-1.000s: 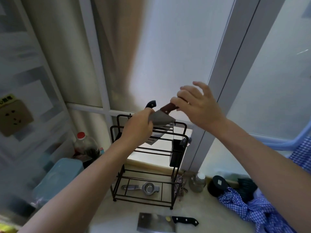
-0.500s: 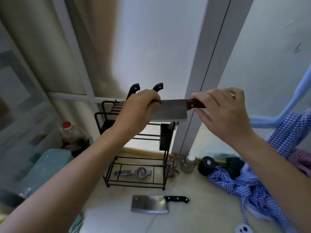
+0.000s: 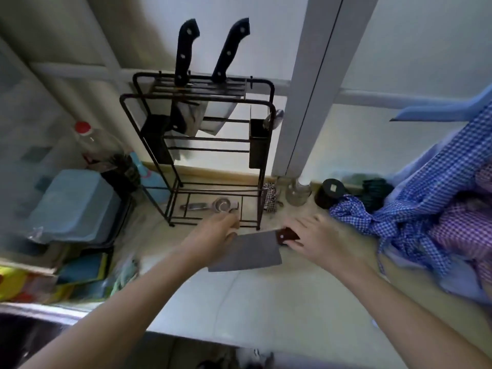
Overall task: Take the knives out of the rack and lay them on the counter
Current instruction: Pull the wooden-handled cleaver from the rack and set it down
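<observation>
Gripping cleaver (image 3: 246, 251) flat over counter (image 3: 266, 302): both hands, left hand (image 3: 215, 235) on blade, right hand (image 3: 316, 238) on handle.

A home kitchen: knife rack (image 3: 197, 145) on a counter (image 3: 266, 302) beside a sink (image 3: 32, 334).

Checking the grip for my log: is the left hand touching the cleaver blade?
Touching. In the head view the left hand has its fingers on the far left corner of the cleaver blade, with no gap, while the right hand holds the brown handle.

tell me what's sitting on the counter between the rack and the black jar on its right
In the head view, a clear glass jar stands between the rack and the black jar, with a small checked cloth bundle right beside the rack's leg.
</observation>
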